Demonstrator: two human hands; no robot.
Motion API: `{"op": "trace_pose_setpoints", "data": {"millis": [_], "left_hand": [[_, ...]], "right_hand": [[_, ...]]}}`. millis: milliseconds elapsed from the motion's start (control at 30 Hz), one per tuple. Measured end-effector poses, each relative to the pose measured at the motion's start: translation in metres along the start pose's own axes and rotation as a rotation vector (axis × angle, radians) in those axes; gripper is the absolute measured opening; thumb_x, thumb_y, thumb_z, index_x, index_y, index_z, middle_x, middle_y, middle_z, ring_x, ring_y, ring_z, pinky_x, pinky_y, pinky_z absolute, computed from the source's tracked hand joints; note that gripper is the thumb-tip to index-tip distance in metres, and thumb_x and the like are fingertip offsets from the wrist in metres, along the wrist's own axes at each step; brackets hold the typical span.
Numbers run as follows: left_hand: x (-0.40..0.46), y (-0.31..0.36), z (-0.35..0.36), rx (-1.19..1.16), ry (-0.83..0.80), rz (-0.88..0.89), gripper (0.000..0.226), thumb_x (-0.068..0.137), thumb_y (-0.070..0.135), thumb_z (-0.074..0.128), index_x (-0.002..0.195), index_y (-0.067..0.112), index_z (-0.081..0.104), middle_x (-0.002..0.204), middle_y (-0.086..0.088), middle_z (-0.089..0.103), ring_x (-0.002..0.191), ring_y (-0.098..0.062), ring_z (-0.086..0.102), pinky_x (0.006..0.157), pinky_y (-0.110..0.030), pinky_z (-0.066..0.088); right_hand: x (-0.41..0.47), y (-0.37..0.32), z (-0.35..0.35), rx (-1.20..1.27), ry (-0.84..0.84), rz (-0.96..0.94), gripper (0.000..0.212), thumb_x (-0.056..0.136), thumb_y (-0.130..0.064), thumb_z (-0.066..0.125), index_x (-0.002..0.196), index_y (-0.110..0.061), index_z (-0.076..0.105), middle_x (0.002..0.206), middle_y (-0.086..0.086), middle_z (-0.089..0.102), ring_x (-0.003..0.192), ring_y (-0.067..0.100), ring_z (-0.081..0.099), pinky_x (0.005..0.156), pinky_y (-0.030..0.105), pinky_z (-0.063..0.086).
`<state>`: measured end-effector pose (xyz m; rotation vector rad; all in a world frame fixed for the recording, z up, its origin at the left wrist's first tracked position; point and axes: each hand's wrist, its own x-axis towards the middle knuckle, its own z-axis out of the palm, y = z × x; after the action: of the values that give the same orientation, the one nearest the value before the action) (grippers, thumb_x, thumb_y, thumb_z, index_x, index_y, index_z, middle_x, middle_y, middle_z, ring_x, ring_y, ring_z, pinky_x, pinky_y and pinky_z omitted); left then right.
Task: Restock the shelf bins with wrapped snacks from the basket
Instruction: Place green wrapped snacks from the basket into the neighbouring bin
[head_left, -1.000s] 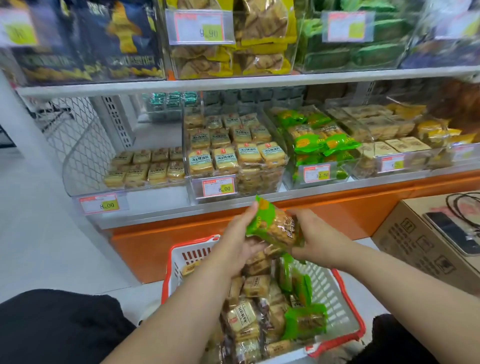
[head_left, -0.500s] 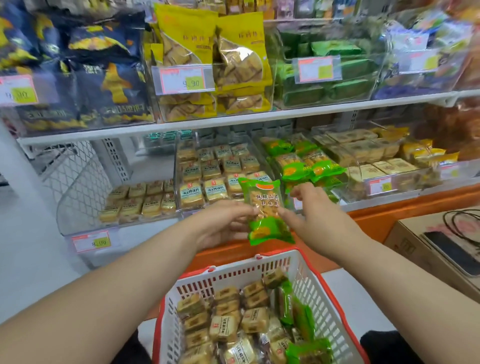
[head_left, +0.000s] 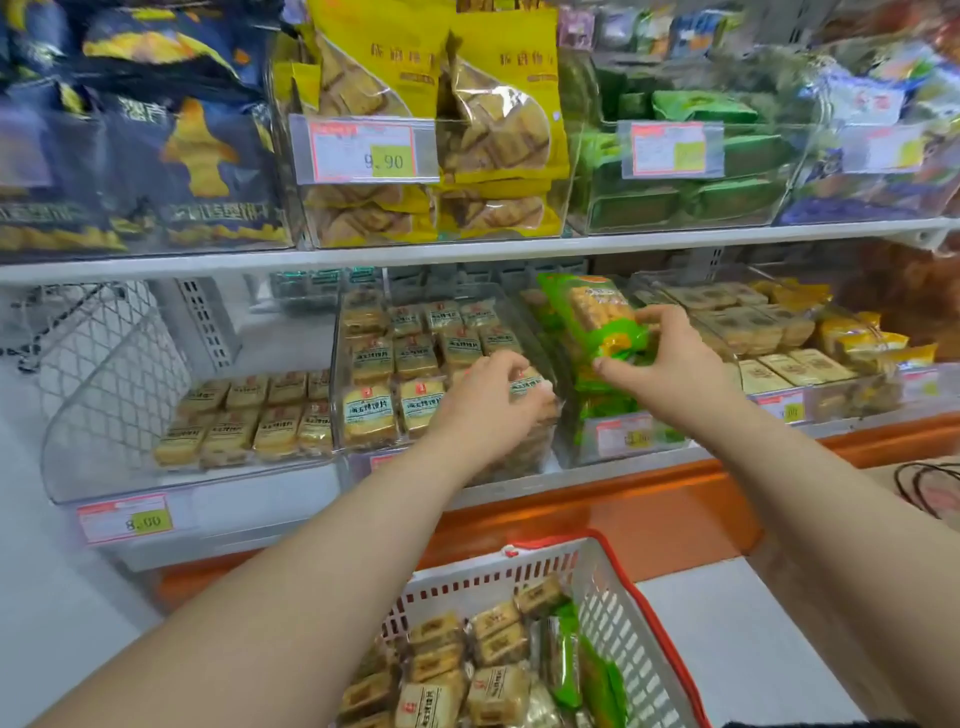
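My right hand (head_left: 670, 358) pinches a green wrapped snack (head_left: 597, 317) by its lower end and holds it over the clear bin of green snacks (head_left: 623, 436) on the lower shelf. My left hand (head_left: 488, 400) hovers with loosely curled fingers over the front right of the neighbouring bin of yellow-brown wrapped cakes (head_left: 395, 364); I cannot tell if it touches one. Below, the white basket with a red rim (head_left: 613, 577) holds several brown cakes and a few green snacks (head_left: 566, 660).
A bin at the lower left (head_left: 244, 421) holds two rows of small yellow cakes behind an 8.00 price tag (head_left: 124, 519). Bins to the right hold pale and yellow packets (head_left: 779, 332). The upper shelf (head_left: 467, 249) carries large snack bags. An orange plinth (head_left: 623, 514) runs under the shelf.
Both hands have risen from the basket to the lower shelf. The left hand has let go of the green snack; the right hand alone carries it over the green bin.
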<state>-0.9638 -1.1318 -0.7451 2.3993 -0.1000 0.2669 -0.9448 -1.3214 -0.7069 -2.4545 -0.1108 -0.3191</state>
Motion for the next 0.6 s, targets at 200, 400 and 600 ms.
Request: {"op": "trace_pose_setpoints", "data": {"millis": [200, 400, 600], "left_hand": [[0.008, -0.032, 0.001, 0.394, -0.004, 0.052, 0.052, 0.097, 0.051, 0.047, 0.141, 0.024, 0.041, 0.144, -0.001, 0.043, 0.136, -0.021, 0.034, 0.113, -0.039, 0.025], [0.022, -0.033, 0.004, 0.345, -0.011, -0.016, 0.053, 0.097, 0.048, 0.048, 0.143, 0.024, 0.039, 0.147, 0.000, 0.041, 0.137, -0.021, 0.033, 0.113, -0.037, 0.024], [0.026, -0.029, 0.014, 0.272, 0.016, 0.004, 0.046, 0.097, 0.044, 0.049, 0.139, 0.026, 0.044, 0.141, 0.001, 0.047, 0.132, -0.020, 0.039, 0.111, -0.036, 0.027]], "right_hand": [[0.085, 0.011, 0.025, -0.021, -0.015, 0.097, 0.088, 0.074, -0.047, 0.077, 0.138, -0.007, 0.031, 0.135, 0.018, 0.051, 0.122, 0.036, 0.050, 0.096, 0.044, 0.046], [0.138, 0.001, 0.058, 0.074, -0.069, 0.176, 0.100, 0.071, -0.051, 0.080, 0.140, -0.002, 0.028, 0.138, 0.016, 0.048, 0.126, 0.035, 0.048, 0.102, 0.041, 0.044], [0.176, 0.023, 0.075, 0.181, -0.041, 0.199, 0.142, 0.027, -0.082, 0.067, 0.144, -0.010, 0.031, 0.142, 0.010, 0.046, 0.131, 0.030, 0.045, 0.109, 0.043, 0.040]]}}
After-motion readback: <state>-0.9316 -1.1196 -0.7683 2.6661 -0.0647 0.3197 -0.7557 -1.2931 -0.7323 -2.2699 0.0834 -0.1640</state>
